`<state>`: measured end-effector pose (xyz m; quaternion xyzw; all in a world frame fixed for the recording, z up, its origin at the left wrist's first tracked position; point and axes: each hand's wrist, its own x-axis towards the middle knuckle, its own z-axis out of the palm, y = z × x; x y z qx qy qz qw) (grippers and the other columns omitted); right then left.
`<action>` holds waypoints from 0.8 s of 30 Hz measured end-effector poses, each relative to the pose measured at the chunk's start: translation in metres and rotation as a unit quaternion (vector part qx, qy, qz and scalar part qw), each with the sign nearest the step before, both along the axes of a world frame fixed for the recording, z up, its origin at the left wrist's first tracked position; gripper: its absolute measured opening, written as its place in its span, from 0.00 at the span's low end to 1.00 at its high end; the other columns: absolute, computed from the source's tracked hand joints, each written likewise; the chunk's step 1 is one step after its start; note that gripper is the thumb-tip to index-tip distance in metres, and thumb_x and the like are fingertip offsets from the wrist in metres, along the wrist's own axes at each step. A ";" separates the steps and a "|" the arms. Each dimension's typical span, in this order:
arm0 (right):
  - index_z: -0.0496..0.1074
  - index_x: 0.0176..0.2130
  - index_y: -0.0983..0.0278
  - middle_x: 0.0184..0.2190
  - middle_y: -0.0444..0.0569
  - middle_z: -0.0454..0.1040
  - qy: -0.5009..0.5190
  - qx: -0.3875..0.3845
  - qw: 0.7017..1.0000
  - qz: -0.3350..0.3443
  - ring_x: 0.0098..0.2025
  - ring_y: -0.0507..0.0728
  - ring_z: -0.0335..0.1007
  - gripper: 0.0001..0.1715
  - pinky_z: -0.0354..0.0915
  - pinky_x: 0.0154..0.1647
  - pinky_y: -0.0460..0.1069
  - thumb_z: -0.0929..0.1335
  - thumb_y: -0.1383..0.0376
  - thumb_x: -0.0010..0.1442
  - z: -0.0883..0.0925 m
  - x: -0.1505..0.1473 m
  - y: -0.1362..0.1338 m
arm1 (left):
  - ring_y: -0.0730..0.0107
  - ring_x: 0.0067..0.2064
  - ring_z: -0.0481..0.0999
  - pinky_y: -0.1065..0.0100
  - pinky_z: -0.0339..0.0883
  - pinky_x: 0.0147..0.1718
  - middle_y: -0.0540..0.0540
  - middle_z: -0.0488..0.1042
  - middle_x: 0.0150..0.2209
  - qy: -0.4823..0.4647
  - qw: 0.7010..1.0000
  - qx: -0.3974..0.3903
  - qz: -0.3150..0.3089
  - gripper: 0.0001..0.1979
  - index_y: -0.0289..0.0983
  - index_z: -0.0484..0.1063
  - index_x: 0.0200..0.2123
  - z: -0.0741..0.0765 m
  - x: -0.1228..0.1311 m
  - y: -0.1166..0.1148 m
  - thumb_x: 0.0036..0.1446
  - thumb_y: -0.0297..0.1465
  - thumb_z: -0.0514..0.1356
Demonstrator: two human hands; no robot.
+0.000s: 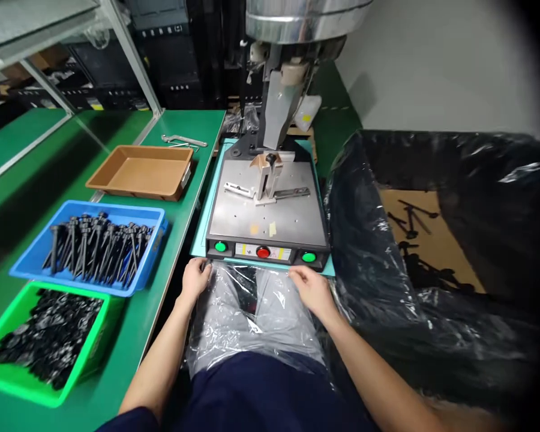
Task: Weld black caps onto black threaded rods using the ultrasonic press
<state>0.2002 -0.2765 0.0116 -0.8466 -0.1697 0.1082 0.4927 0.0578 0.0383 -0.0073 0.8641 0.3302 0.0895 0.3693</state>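
Note:
A clear plastic sheet (253, 324) lies over my lap, its top edge running along the front of the bench press. My left hand (196, 278) pinches the sheet's upper left corner, just below the machine's front left edge. At the upper right corner, my right hand (312, 290) has thumb and fingertips closed on the same sheet. Just beyond my hands is the press's metal base plate (270, 219), carrying a small upright metal fixture (266, 180). On its front panel are a left green button (220, 246), a red button (263, 252) and a right green button (308, 257).
On the green table at left stand a brown tray (139, 189), a blue bin (155, 231) of black long-stemmed parts and a green bin (96, 336) of small black parts. A wrench (184, 140) lies behind. A black-lined box (373, 252) with black parts stands right.

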 end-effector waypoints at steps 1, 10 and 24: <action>0.76 0.38 0.62 0.36 0.54 0.77 -0.023 -0.046 0.998 0.035 0.39 0.63 0.72 0.16 0.68 0.45 0.59 0.63 0.57 0.59 -0.015 -0.015 -0.006 | 0.51 0.52 0.72 0.54 0.61 0.55 0.36 0.75 0.48 0.016 0.999 -0.038 0.027 0.16 0.36 0.76 0.42 -0.008 -0.005 0.002 0.53 0.39 0.62; 0.72 0.52 0.67 0.48 0.62 0.69 -0.125 -0.215 0.968 -0.026 0.52 0.68 0.61 0.23 0.61 0.54 0.60 0.59 0.60 0.64 -0.061 -0.029 -0.003 | 0.57 0.47 0.77 0.60 0.68 0.47 0.34 0.76 0.48 0.040 0.953 -0.271 0.130 0.30 0.32 0.72 0.48 -0.060 -0.028 -0.001 0.51 0.51 0.61; 0.73 0.27 0.62 0.43 0.53 0.72 -0.047 -0.175 0.971 0.154 0.48 0.64 0.66 0.02 0.59 0.52 0.58 0.70 0.66 0.49 -0.018 -0.023 -0.032 | 0.75 0.33 0.74 0.70 0.68 0.37 0.49 0.76 0.32 -0.240 0.912 -0.324 0.078 0.29 0.34 0.71 0.45 0.047 -0.050 -0.008 0.37 0.31 0.73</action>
